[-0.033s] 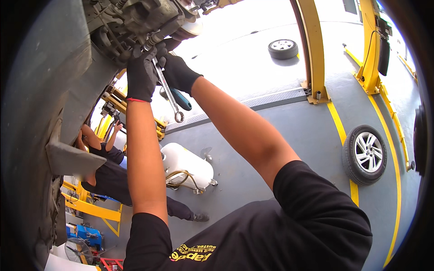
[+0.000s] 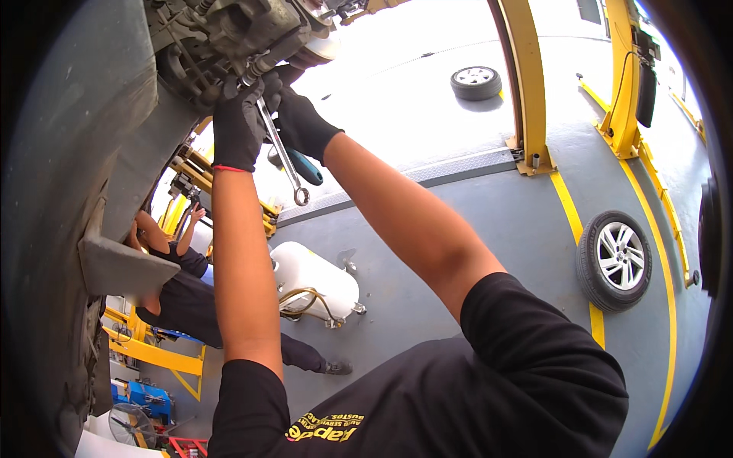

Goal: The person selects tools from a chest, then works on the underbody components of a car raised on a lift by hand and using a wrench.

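Both my hands wear black gloves and are raised to the dirty metal underside parts [image 2: 256, 34] of a lifted car. My left hand [image 2: 238, 130] is closed at the upper end of a silver combination wrench [image 2: 285, 162], by a cylindrical fitting [image 2: 253, 72]. The wrench slants down to the right, its ring end free. Close beside it, my right hand [image 2: 301, 126] is curled at the same spot; its fingertips are hidden, so its grip is unclear. Behind the wrench shows a teal and black tool handle [image 2: 308, 168]; I cannot tell what bears it.
A dark body panel [image 2: 114, 137] rises close on my left. Another person [image 2: 183, 294] stands beyond my left arm, near a white tank [image 2: 313, 278] with a hose. Wheels [image 2: 615, 261] lie on the right and farther back. A yellow lift post [image 2: 527, 84] stands ahead.
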Demonstrator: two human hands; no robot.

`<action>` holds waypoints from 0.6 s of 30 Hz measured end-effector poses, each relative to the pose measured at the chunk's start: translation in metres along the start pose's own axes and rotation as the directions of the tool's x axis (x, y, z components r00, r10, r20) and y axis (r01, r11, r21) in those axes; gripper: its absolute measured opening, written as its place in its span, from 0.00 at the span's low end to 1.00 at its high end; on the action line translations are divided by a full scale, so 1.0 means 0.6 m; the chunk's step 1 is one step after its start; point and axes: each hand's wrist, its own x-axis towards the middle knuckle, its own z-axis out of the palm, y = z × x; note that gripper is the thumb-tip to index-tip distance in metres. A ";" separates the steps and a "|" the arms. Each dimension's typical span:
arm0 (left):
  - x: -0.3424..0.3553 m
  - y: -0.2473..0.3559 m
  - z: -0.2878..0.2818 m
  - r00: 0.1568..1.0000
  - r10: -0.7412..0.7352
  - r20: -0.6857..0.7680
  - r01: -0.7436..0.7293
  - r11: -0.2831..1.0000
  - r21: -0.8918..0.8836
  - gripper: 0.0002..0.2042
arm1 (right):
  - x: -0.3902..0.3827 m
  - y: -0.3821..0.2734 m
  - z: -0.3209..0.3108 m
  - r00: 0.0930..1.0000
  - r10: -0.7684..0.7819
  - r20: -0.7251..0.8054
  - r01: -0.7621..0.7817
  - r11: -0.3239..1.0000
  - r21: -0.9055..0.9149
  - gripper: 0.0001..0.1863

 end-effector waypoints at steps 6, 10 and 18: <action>0.011 -0.011 -0.045 0.991 0.025 0.129 -0.053 0.974 0.218 0.16 | -0.045 -0.014 0.010 0.982 -0.160 0.098 0.161 0.987 0.000 0.22; 0.032 -0.030 -0.078 0.787 0.460 0.410 -0.591 0.372 0.716 0.12 | -0.043 -0.016 0.027 0.999 -0.043 -0.019 0.044 0.998 0.040 0.34; 0.012 0.019 -0.033 0.998 0.054 -0.028 -0.038 0.916 0.400 0.16 | -0.042 0.004 0.021 0.982 -0.062 0.177 0.041 0.992 0.119 0.15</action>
